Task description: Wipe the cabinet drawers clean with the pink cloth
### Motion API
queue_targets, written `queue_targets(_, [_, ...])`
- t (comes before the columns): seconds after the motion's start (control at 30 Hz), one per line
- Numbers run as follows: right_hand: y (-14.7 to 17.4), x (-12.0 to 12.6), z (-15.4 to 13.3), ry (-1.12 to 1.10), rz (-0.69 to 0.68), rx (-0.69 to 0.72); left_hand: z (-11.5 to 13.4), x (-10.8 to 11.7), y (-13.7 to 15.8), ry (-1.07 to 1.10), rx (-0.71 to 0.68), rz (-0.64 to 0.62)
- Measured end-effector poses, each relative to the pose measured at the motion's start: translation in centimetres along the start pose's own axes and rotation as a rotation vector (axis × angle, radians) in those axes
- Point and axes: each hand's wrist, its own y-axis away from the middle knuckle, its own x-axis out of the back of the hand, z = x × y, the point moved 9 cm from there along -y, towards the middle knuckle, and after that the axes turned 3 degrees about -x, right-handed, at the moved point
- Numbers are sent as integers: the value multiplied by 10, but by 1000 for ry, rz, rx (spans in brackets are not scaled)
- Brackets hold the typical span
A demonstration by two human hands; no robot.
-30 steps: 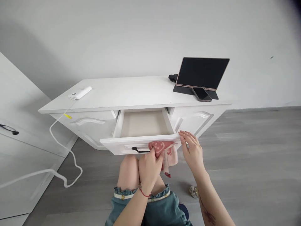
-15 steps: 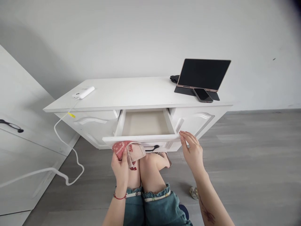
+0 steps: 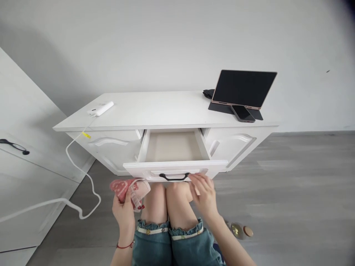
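Observation:
My left hand [image 3: 124, 211] grips a folded red and cream patterned cloth [image 3: 123, 190], held in front of and to the left of the drawer. The white drawer [image 3: 174, 146] is pulled out of the cabinet [image 3: 111, 151], its bare inside showing. On its front is a black handle [image 3: 173, 178]. At the right end of this handle is my right hand [image 3: 203, 192], fingers loosely stretched towards it. Whether the fingertips touch the handle is hard to tell.
On the cabinet top stand a dark tablet [image 3: 244, 88], a phone [image 3: 242, 113], a black folded item [image 3: 208, 93] and a white device [image 3: 100, 109] with a trailing cable [image 3: 90, 177]. A jar [image 3: 236, 230] and round lid [image 3: 248, 231] rest on the floor. My knees are below the drawer.
My left hand has moved left and down with the cloth, uncovering the handle. My right hand has come from the drawer front's right corner leftward and down to the handle. The drawer stays pulled out.

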Motion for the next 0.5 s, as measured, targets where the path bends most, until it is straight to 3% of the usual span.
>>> queue_targets(0.1, [9, -44, -15, -48, -148, 10, -12, 9, 9, -4, 46, -29])
queue_targets(0.27, [6, -75, -7, -19, -155, -34, -31, 8, 31, 294, 248, -90])
queue_targets(0.37, [-7, -87, 5, -23, -166, -71, -44, -13, 52, 514, 456, -199])
queue_targets(0.43, [-20, -94, 13, -41, -155, -102, -52, -35, 72, 570, 612, -350])
queue_targets(0.5, [-35, -103, 19, -49, -165, -119, -54, -54, 91, 583, 681, -512])
